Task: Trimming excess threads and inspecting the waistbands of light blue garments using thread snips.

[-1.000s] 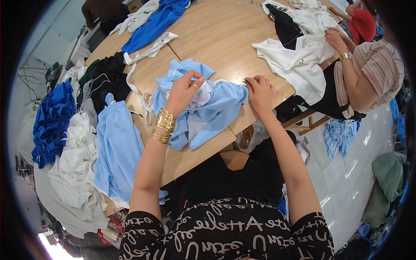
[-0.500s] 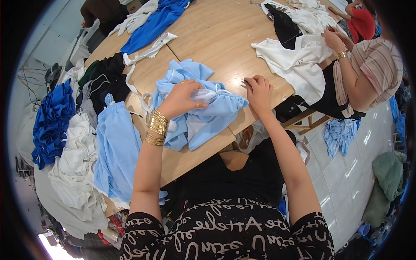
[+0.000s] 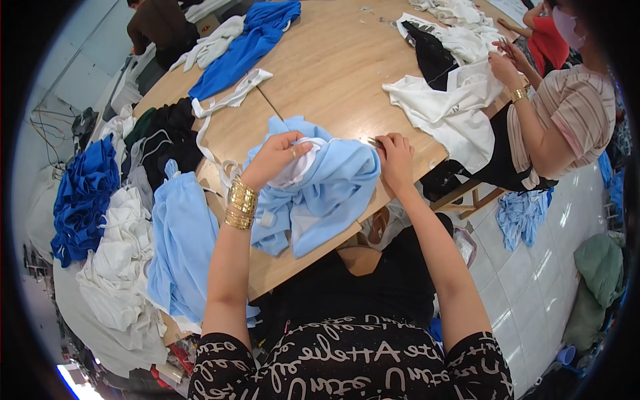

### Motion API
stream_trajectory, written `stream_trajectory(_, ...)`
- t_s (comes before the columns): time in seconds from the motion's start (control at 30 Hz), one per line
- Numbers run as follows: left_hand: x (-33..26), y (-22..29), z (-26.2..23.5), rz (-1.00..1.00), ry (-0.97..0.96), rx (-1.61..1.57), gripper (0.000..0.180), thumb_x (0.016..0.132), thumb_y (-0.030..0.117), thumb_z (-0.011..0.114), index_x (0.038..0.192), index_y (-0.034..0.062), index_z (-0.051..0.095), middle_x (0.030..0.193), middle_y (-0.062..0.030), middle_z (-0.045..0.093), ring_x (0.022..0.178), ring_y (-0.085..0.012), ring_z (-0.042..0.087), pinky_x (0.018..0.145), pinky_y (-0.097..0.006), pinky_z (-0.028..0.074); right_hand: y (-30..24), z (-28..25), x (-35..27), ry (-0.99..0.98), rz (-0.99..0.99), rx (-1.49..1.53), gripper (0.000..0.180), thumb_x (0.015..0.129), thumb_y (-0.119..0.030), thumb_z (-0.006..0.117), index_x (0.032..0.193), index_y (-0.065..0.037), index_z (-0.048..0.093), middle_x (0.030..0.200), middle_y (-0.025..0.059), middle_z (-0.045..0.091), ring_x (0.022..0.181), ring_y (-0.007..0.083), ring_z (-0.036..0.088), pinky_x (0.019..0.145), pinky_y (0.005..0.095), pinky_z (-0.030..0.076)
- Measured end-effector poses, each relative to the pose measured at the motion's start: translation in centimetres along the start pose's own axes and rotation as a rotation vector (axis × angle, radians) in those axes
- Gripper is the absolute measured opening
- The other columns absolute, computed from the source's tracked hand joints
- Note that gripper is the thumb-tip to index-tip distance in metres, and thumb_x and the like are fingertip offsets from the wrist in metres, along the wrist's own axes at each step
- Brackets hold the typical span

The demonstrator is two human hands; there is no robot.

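A light blue garment [image 3: 337,183] lies bunched on the wooden table in front of me. My left hand [image 3: 275,159], with gold bangles at its wrist, is closed on the garment's upper left part, where a whitish inner side shows between the fingers. Beside the garment's right edge, my right hand [image 3: 398,162] is closed around small metal thread snips [image 3: 375,141]. Only the pointed tips of the snips stick out, toward the left. Most of the snips is hidden in the palm.
Left of me lie light blue trousers [image 3: 181,240], white clothes [image 3: 117,260] and a royal blue heap [image 3: 87,193]. A white strap [image 3: 230,85] trails across the table [image 3: 327,73]. At right, a seated co-worker in a striped top [image 3: 567,127] handles white cloth [image 3: 447,120].
The light blue garment has been turned over and spread toward me; its gathered edge at the right no longer shows. My left hand has lifted its part slightly. My right hand keeps the snips.
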State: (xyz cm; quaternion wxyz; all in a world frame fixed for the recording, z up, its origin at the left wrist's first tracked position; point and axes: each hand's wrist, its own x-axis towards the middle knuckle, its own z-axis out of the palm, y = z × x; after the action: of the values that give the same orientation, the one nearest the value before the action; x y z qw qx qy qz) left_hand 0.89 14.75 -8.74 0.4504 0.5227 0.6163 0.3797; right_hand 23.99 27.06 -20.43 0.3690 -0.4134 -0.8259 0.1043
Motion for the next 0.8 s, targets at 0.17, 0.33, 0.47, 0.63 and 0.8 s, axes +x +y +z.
stream_trajectory(0.17,0.1,0.1,1.6,0.193,0.174,0.309,0.028,0.083,0.027,0.058,0.084,-0.0008,0.057,0.070,-0.0054,0.056,0.064,-0.0127,0.048,0.060,-0.028,0.040,1.8,-0.9,-0.4,-0.020,-0.005,-0.073,0.014,0.077,-0.012,0.052,0.088,-0.008,0.059,0.084,0.0094,0.056,0.083,0.0270,0.052,0.071,0.0397,0.038)
stream_trajectory(0.33,-2.5,-1.8,3.0,0.250,0.433,0.337,0.021,0.083,0.020,0.059,0.082,-0.0002,0.056,0.063,-0.0048,0.051,0.057,-0.0111,0.042,0.052,-0.027,0.037,0.1,-0.8,-0.9,0.128,0.304,0.585,0.021,0.084,-0.010,0.048,0.101,-0.004,0.058,0.089,0.0128,0.057,0.082,0.0277,0.057,0.072,0.0336,0.045)
stream_trajectory(0.47,-4.5,-0.4,5.7,0.241,0.476,0.442,0.020,0.084,0.019,0.059,0.081,-0.0004,0.054,0.057,-0.0049,0.045,0.053,-0.0104,0.038,0.047,-0.027,0.032,-4.8,-6.3,0.5,-0.088,0.268,0.755,0.026,0.075,-0.012,0.064,0.100,-0.007,0.060,0.079,0.0046,0.055,0.063,0.0126,0.053,0.059,0.0251,0.044)
stream_trajectory(0.63,-4.5,-1.4,9.5,0.294,0.420,0.521,0.018,0.083,0.016,0.059,0.089,-0.0007,0.058,0.063,-0.0119,0.058,0.055,-0.0212,0.054,0.053,-0.032,0.042,-6.6,-7.1,-0.4,-0.153,0.026,0.608,0.024,0.076,-0.021,0.065,0.099,-0.013,0.061,0.084,0.0054,0.056,0.069,0.0191,0.059,0.063,0.0275,0.048)
stream_trajectory(0.8,-5.4,-3.4,10.0,0.222,0.361,0.461,0.023,0.082,0.015,0.058,0.097,-0.0030,0.058,0.086,-0.0207,0.061,0.078,-0.0312,0.059,0.070,-0.035,0.045,-5.8,-7.1,-1.7,-0.524,-0.031,0.308,0.032,0.073,-0.032,0.066,0.096,-0.010,0.060,0.087,0.0075,0.057,0.078,0.0255,0.060,0.066,0.0354,0.047)
